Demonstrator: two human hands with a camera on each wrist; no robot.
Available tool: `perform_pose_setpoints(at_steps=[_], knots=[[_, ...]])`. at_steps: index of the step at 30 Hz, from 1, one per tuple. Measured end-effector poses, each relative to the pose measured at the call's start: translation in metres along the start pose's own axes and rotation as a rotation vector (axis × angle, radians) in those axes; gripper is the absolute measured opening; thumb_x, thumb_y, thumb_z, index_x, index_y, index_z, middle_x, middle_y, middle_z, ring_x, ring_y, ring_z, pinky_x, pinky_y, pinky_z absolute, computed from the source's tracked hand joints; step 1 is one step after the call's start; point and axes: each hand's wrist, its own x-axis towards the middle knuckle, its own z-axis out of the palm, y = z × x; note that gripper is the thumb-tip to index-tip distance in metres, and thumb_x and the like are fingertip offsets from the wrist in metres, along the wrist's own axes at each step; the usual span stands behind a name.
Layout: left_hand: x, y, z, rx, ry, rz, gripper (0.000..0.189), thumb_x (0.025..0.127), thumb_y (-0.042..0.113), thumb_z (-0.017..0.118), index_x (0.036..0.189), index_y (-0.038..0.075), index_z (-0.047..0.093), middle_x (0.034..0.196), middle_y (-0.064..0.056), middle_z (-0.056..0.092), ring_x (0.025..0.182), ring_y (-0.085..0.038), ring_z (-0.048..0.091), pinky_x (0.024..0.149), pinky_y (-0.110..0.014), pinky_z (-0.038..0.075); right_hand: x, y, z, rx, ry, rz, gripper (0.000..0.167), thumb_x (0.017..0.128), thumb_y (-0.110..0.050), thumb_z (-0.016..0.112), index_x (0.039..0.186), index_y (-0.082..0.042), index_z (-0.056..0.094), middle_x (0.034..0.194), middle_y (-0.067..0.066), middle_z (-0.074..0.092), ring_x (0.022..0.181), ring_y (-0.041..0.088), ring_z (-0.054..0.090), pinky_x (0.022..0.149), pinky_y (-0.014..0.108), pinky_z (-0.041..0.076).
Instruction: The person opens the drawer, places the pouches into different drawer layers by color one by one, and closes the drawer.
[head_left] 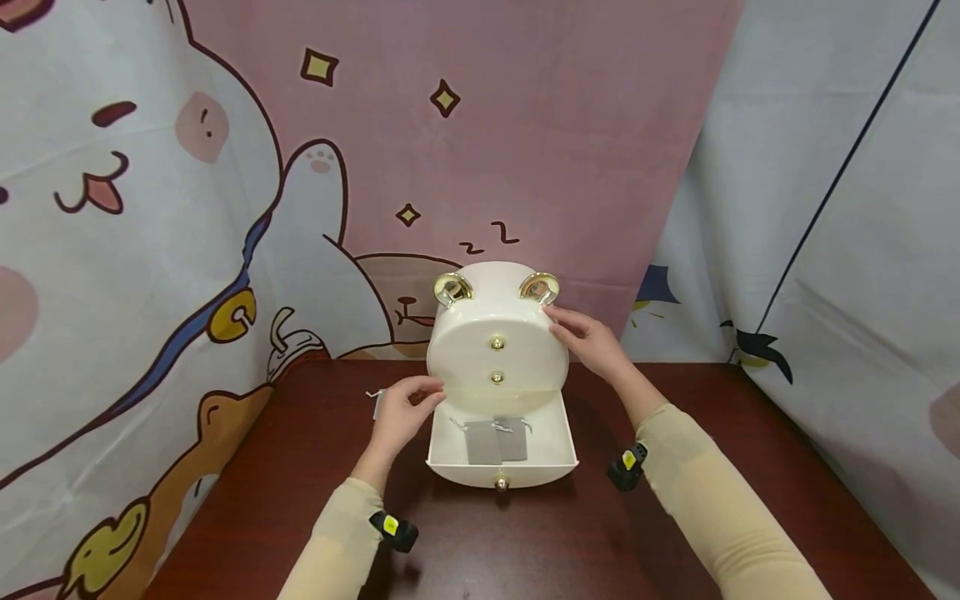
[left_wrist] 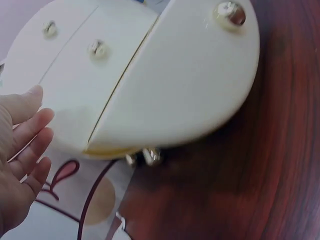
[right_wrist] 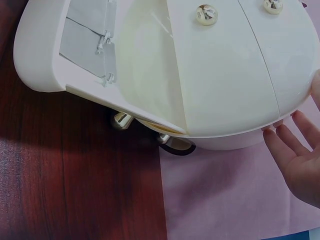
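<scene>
A rounded white jewelry box (head_left: 497,361) stands on the table, with gold ears (head_left: 539,287) on top and round gold knobs down its front. Its bottom drawer (head_left: 450,472) is pulled out, and two grey drawstring pouches (head_left: 482,446) lie in it side by side. Beside the box's left edge is my left hand (head_left: 401,415), holding nothing, its fingers loosely bent in the left wrist view. At the upper right edge, the fingertips of my right hand (head_left: 596,343) are right at the side of the box, fingers spread and nearly straight in the right wrist view.
Another small pouch (head_left: 378,404) with pale strings lies on the table behind my left hand, partly hidden by it. The dark red wooden table (head_left: 517,550) ends at a pink and white cartoon cloth (head_left: 570,150). Short gold feet (right_wrist: 123,120) hold the box up.
</scene>
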Motion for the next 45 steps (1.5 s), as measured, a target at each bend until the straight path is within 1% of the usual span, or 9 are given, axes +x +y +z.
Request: perform_pose_setpoints(at_steps=[6, 9, 11, 13, 18, 23, 29, 36, 45], knots=[[0.001, -0.021, -0.016, 0.027, 0.060, -0.057, 0.016, 0.086, 0.014, 0.079, 0.101, 0.008, 0.076, 0.095, -0.003, 0.074, 0.088, -0.021, 0.066, 0.082, -0.045, 0.053, -0.001, -0.001, 0.000, -0.003, -0.001, 0.004, 0.051, 0.098, -0.041, 0.060, 0.146, -0.025, 0.052, 0.152, 0.004, 0.044, 0.139, 0.033, 0.040, 0.107, 0.053, 0.038], [0.001, -0.033, -0.023, 0.049, 0.078, -0.090, 0.017, 0.087, 0.016, 0.078, 0.102, 0.008, 0.076, 0.095, -0.003, 0.073, 0.086, -0.020, 0.066, 0.078, -0.040, 0.054, -0.001, -0.002, 0.000, 0.001, -0.001, 0.006, 0.051, 0.098, -0.041, 0.061, 0.146, -0.025, 0.052, 0.152, 0.004, 0.044, 0.139, 0.032, 0.039, 0.107, 0.053, 0.038], [0.001, -0.040, -0.027, 0.060, 0.086, -0.102, 0.018, 0.087, 0.016, 0.078, 0.102, 0.007, 0.076, 0.095, -0.003, 0.073, 0.086, -0.021, 0.066, 0.076, -0.038, 0.054, -0.001, -0.002, 0.000, 0.003, 0.000, 0.008, 0.051, 0.098, -0.041, 0.061, 0.146, -0.024, 0.052, 0.152, 0.004, 0.044, 0.139, 0.033, 0.040, 0.107, 0.053, 0.038], [0.001, -0.047, -0.030, 0.074, 0.093, -0.109, 0.018, 0.087, 0.015, 0.078, 0.102, 0.005, 0.076, 0.094, -0.005, 0.073, 0.086, -0.022, 0.066, 0.076, -0.040, 0.054, -0.001, -0.003, 0.000, 0.001, 0.000, 0.010, 0.051, 0.098, -0.041, 0.061, 0.146, -0.024, 0.052, 0.152, 0.005, 0.044, 0.139, 0.033, 0.040, 0.107, 0.054, 0.038], [0.000, -0.066, -0.035, 0.101, 0.101, -0.113, 0.019, 0.087, 0.012, 0.077, 0.101, 0.000, 0.074, 0.096, -0.011, 0.073, 0.091, -0.028, 0.065, 0.084, -0.050, 0.051, -0.001, -0.003, 0.000, 0.005, -0.001, 0.013, 0.051, 0.098, -0.040, 0.061, 0.146, -0.024, 0.052, 0.152, 0.005, 0.044, 0.139, 0.032, 0.040, 0.107, 0.053, 0.039], [-0.002, -0.083, -0.039, 0.134, 0.079, -0.154, 0.024, 0.087, 0.011, 0.077, 0.107, -0.001, 0.073, 0.106, -0.017, 0.071, 0.102, -0.035, 0.063, 0.092, -0.053, 0.049, -0.002, -0.004, 0.000, 0.006, 0.000, 0.017, 0.051, 0.098, -0.039, 0.061, 0.146, -0.024, 0.052, 0.152, 0.005, 0.044, 0.139, 0.032, 0.039, 0.107, 0.053, 0.038], [-0.001, -0.096, -0.043, 0.216, 0.056, -0.196, 0.034, 0.088, 0.015, 0.078, 0.117, 0.000, 0.070, 0.119, -0.019, 0.067, 0.115, -0.037, 0.059, 0.097, -0.052, 0.046, -0.003, -0.006, -0.001, -0.001, 0.000, 0.023, 0.050, 0.099, -0.037, 0.061, 0.146, -0.023, 0.052, 0.153, 0.005, 0.043, 0.139, 0.033, 0.039, 0.106, 0.053, 0.039], [0.005, -0.105, -0.045, 0.240, 0.017, -0.189, 0.039, 0.088, 0.012, 0.076, 0.124, -0.003, 0.066, 0.127, -0.022, 0.063, 0.119, -0.038, 0.057, 0.101, -0.053, 0.043, -0.003, -0.006, 0.000, 0.002, -0.001, 0.027, 0.050, 0.099, -0.038, 0.061, 0.146, -0.023, 0.052, 0.153, 0.005, 0.043, 0.138, 0.034, 0.040, 0.105, 0.053, 0.040], [0.010, -0.118, -0.042, 0.301, -0.053, -0.183, 0.047, 0.088, 0.011, 0.076, 0.130, -0.004, 0.061, 0.135, -0.024, 0.056, 0.127, -0.040, 0.050, 0.106, -0.052, 0.039, -0.002, -0.002, -0.001, -0.004, 0.000, 0.027, 0.051, 0.098, -0.041, 0.061, 0.146, -0.025, 0.052, 0.153, 0.004, 0.043, 0.139, 0.034, 0.040, 0.106, 0.054, 0.039]])
